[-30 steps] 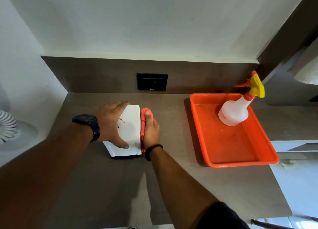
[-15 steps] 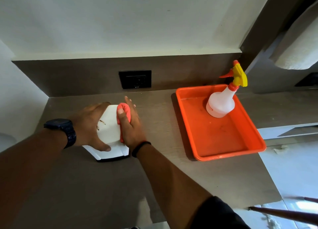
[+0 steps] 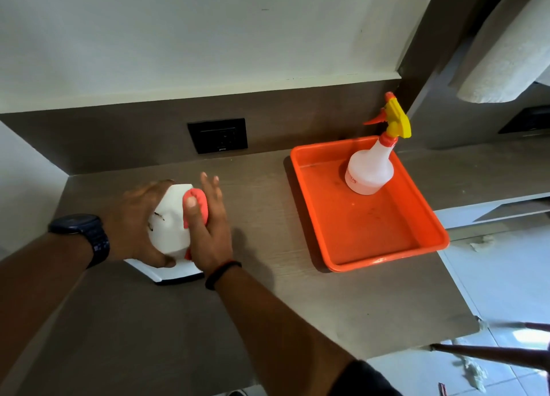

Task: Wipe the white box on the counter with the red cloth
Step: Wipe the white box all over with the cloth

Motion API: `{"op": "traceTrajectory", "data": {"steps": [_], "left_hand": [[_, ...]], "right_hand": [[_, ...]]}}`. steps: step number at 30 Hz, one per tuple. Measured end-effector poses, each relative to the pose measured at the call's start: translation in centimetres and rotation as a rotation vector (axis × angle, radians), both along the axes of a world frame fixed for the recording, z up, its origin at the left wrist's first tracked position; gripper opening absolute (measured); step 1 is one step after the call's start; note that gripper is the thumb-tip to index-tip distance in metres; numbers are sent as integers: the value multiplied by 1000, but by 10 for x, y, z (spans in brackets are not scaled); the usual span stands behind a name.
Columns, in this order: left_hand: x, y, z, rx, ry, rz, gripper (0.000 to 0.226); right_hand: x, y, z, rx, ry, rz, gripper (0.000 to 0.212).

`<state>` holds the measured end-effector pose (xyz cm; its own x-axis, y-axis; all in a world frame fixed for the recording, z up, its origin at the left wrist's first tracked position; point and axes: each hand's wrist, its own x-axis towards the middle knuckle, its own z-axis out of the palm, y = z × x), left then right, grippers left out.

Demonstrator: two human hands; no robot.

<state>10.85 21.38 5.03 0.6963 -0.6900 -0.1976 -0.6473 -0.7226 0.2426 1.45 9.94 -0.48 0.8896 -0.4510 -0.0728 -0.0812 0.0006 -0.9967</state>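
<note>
The white box (image 3: 171, 226) lies on the brown counter (image 3: 268, 291), left of centre, with small dark marks on its top. My left hand (image 3: 134, 226), a dark watch on its wrist, grips the box from the left side with thumb at the near edge. My right hand (image 3: 208, 226) presses the folded red cloth (image 3: 196, 203) against the box's right side and top; the thumb lies over the cloth and the fingers stretch forward. Much of the cloth is hidden under my palm.
An orange tray (image 3: 428, 232) sits on the right of the counter with a white spray bottle (image 3: 370, 169) with a yellow trigger standing in its far end. A black wall socket (image 3: 218, 135) is on the backsplash. The counter ends at right above a tiled floor.
My right hand with the red cloth has slid from the box's right edge up onto its far top. The left hand keeps its grip. The camera view has swung left.
</note>
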Motion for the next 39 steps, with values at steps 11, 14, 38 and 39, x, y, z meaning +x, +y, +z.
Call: {"op": "traceTrajectory", "data": {"steps": [11,14,38,39], "left_hand": [[-8,1,0,25,46,108,149],[-16,-8,-3,16,80,237,152],[-65,4,-30,-587,113,511,164],[-64,4,-33,-586,121,529,162]], "right_hand": [[-12,-8,-24,178,267,18,46],[-38,-12,-33,262,306,-20,35],[7,-22,59,-1233,100,523,55],[4,-23,57,-1246,76,526,54]]}}
